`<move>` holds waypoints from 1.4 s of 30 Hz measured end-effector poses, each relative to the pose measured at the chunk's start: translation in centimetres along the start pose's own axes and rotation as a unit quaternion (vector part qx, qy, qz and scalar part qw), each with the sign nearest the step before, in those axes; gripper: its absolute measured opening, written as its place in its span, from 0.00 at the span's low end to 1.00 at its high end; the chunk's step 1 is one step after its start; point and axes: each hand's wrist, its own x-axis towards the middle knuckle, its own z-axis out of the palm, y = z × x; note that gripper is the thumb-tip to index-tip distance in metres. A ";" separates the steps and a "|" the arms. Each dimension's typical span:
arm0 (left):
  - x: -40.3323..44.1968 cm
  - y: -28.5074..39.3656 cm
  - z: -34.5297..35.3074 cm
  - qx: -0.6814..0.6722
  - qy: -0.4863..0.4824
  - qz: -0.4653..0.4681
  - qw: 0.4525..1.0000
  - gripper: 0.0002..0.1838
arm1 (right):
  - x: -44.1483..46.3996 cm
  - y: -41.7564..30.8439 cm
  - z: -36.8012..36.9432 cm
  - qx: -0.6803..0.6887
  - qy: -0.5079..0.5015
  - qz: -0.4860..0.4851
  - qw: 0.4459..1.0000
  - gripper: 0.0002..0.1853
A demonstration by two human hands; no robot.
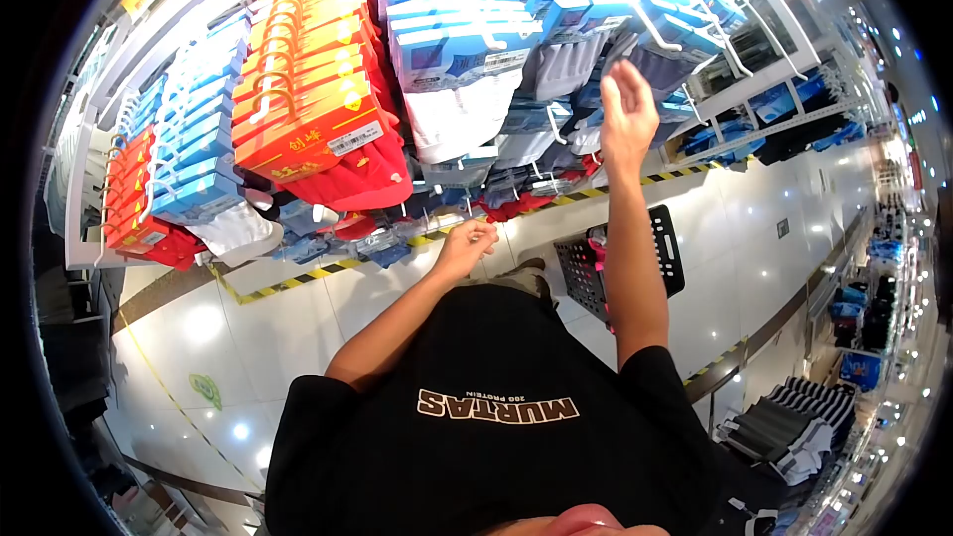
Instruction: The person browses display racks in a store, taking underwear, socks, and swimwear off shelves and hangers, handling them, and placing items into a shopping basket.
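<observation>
Right hand: the right hand (628, 124) is raised on an outstretched forearm, near the blue-carded packs; its fingers are opened and loosely extended.
Left hand: the left hand (467, 250) is held lower, in front of the torso, with its fingers curled inward; whether anything is gripped cannot be told at this angle.
Blue-carded packs: the blue-carded packs (588, 12) are hung in rows on white hooks at the upper right of the rack, their upper parts bleached by glare.
Red-carded packs: the red-carded packs (303, 134) are suspended one behind another, left of a row with white garments (462, 121).
Rack: the goods are carried by a white rack frame (77, 210).
Basket: a black basket (669, 250) is partly covered by the right forearm; a pink item (599, 241) is contained in it.
Floor: the pale tiled floor (328, 323) is crossed by yellow-and-black tape (298, 282).
Shirt: a black shirt (486, 467) is worn, marked with lettering.
</observation>
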 end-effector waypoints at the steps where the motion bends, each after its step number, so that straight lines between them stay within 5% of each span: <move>1: 0.0 0.0 0.2 -0.004 -0.008 0.009 1.000 0.11 | 1.1 -1.3 0.8 0.019 -0.009 -0.020 1.000 0.28; 3: 0.1 0.0 0.7 -0.013 -0.022 0.030 0.999 0.11 | 3.4 -2.9 1.8 -0.015 -0.037 -0.068 0.997 0.41; 7: -0.2 0.4 1.0 -0.001 -0.026 0.027 0.999 0.12 | 7.0 -2.6 3.0 0.032 -0.085 -0.032 0.995 0.45; 12: -0.5 -0.4 0.4 -0.032 0.003 0.041 0.999 0.13 | 6.2 -3.9 2.6 0.075 -0.103 0.047 0.991 0.22; 23: -1.1 4.3 0.9 -0.104 -0.060 0.080 0.990 0.16 | 0.9 -8.1 -6.7 0.143 -0.130 0.056 0.980 0.19; 30: -1.8 10.2 3.5 0.030 -0.146 0.235 0.960 0.54 | -6.4 -7.0 -6.2 0.116 -0.113 0.150 0.975 0.31; 31: -1.7 9.9 3.7 0.025 -0.162 0.258 0.952 0.45 | -7.6 -5.9 -5.7 0.131 -0.103 0.174 0.971 0.32; 33: -1.6 9.7 3.4 0.006 -0.233 0.116 0.965 0.31 | -9.6 -3.1 -5.8 0.130 -0.058 0.218 0.965 0.33; 37: -1.8 8.5 3.9 -0.128 -0.151 0.082 0.977 0.13 | -13.2 -0.3 -6.0 -0.019 -0.011 0.165 0.986 0.26; 42: -0.4 6.0 3.0 -0.262 -0.108 0.052 0.958 0.07 | -17.4 0.0 -7.2 -0.102 -0.231 0.201 0.946 0.19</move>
